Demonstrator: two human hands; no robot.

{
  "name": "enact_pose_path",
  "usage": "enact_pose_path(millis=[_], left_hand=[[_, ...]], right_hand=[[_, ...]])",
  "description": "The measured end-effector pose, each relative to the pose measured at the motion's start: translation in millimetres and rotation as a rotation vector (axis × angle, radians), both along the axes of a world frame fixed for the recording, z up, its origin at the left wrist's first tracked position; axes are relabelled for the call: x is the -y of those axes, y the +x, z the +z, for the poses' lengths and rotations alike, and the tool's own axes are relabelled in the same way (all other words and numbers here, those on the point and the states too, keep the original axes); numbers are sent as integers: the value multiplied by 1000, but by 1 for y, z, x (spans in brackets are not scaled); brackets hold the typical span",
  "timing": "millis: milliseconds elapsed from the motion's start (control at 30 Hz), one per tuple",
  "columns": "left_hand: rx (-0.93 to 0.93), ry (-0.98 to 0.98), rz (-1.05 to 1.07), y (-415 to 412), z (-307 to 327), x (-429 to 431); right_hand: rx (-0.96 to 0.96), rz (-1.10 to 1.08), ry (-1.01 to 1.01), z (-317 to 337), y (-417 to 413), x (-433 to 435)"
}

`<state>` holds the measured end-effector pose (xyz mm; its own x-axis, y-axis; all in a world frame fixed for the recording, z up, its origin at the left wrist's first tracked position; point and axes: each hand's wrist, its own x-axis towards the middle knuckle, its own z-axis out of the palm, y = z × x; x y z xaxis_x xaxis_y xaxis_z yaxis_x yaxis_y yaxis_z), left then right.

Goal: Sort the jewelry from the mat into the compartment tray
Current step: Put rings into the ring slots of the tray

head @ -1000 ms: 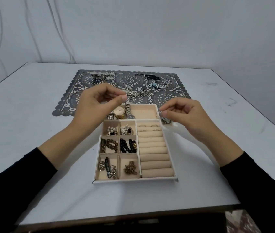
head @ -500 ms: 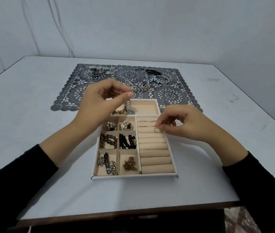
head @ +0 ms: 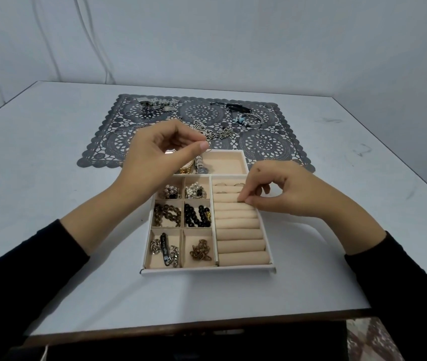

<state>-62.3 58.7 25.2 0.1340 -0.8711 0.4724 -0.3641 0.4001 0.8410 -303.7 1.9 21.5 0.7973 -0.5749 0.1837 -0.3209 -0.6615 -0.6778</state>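
A pale grey table (head: 50, 178) filled the view, with a dark lace-patterned mat (head: 272, 147) lying across its far half. Just in front of the mat, its far edge overlapping the mat's near edge, sat the compartment tray (head: 207, 270), white outside and beige inside.

The left hand (head: 155, 157) hovered over the tray's far left corner, thumb and forefinger pressed together; what they pinched, if anything, could not be told. The right hand (head: 285, 194) lay low over the ring rolls (head: 241, 246) on the tray's right side, its curled fingertips (head: 243, 199) closed together and touching a roll near the far end; whether they held anything was hidden.

In the tray, two watches (head: 202, 165) lay in the wide far compartment. The six small compartments on the left held pearl pieces (head: 195, 191), brown beads (head: 168, 214), black beads (head: 196, 214), silver chains (head: 164, 250) and a bronze chain (head: 200, 250). A few thin rings (head: 238, 185) stood in the farthest slots.

Still on the mat were a silver cluster (head: 155, 105) at the far left, a black band (head: 238, 108), a bangle (head: 249, 118) near it, silver pendants (head: 215, 131) mid-mat and small hoops (head: 119, 131) at the left.
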Motion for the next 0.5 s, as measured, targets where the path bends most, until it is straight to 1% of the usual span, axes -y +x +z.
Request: enact_pose_path(millis=[267,500], left_hand=[[-6,15,-17,2,-2,2],[4,8,-13,1,-2,1]], right_hand=[[13,-24,101,0,-1,5],[15,-49,139,0,1,5]])
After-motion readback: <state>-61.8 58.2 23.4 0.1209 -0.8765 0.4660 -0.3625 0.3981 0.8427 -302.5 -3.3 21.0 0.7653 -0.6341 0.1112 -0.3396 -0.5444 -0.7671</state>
